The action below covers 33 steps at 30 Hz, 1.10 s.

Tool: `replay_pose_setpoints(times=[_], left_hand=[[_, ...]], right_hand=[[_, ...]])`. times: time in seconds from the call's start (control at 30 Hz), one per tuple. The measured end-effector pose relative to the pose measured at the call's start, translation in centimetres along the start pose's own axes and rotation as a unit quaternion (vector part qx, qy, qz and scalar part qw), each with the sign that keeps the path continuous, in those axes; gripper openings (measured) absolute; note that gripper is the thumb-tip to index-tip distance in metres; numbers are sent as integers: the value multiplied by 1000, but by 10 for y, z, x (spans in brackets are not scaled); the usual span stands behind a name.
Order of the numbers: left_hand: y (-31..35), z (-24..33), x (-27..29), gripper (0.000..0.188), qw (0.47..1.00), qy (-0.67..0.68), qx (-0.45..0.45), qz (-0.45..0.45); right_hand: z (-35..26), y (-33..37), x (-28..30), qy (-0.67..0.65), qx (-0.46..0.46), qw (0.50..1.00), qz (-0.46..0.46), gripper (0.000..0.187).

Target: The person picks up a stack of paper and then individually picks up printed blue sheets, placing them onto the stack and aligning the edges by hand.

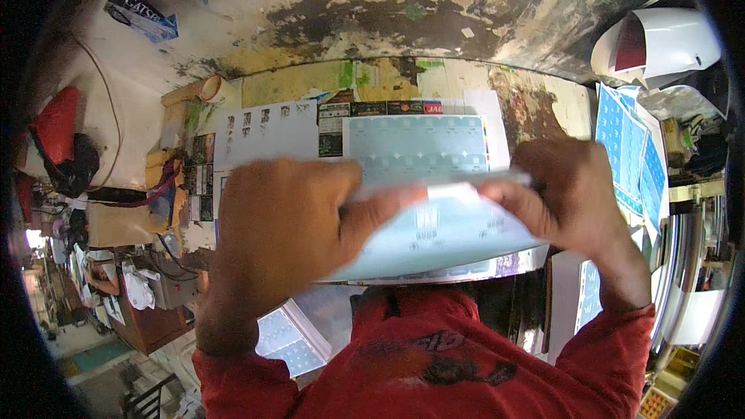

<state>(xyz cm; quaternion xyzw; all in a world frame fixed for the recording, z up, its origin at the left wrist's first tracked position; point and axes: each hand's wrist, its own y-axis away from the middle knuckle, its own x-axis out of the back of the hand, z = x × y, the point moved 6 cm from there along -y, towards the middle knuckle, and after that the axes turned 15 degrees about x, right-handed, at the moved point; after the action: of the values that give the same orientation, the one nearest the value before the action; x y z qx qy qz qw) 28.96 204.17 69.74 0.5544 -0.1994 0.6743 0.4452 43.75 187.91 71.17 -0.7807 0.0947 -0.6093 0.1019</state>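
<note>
A light blue printed sheet (pixel 411 244), blurred along its far edge, bends up in front of my chest. My left hand (pixel 283 213) is closed on its far left part, with the thumb laid along the raised edge. On the right side my right hand (pixel 570 194) pinches the same edge, thumb pointing inward. Whether one sheet or several are held cannot be made out. Just beyond, a similar light blue printed sheet (pixel 415 136) lies flat on the table, partly covered by the raised one.
A white sheet with dark print (pixel 264 136) lies left of the blue one. Blue printed sheets (pixel 625 147) are piled at the right, near metal rollers (pixel 675 264). A stained wall (pixel 372 23) rises behind the table. Another stack of printed sheets (pixel 291 339) sits low at left.
</note>
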Motion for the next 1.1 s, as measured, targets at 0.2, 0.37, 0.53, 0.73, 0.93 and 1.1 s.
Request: replay_pose_setpoints(times=[0.2,0.37,0.53,0.73,0.93,1.1], left_hand=[[-143,-61,-146,85,985,21,33,-166],[-202,-106,-248,87,981,-30,46,-188],[-181,-201,-252,68,885,302,253,-247],[-159,-179,-263,55,732,561,281,-265],[-171,-186,-278,48,895,369,210,-134],[-150,-125,-251,42,955,266,135,9]], right_hand=[[120,-8,-164,-135,-182,945,-236,87],[191,10,-272,-161,-174,921,-308,93],[255,94,-260,-422,-348,803,-236,64],[223,111,-283,-727,-446,522,-14,52],[240,88,-293,-571,-354,739,-49,44],[191,69,-257,-411,-322,851,-68,45]])
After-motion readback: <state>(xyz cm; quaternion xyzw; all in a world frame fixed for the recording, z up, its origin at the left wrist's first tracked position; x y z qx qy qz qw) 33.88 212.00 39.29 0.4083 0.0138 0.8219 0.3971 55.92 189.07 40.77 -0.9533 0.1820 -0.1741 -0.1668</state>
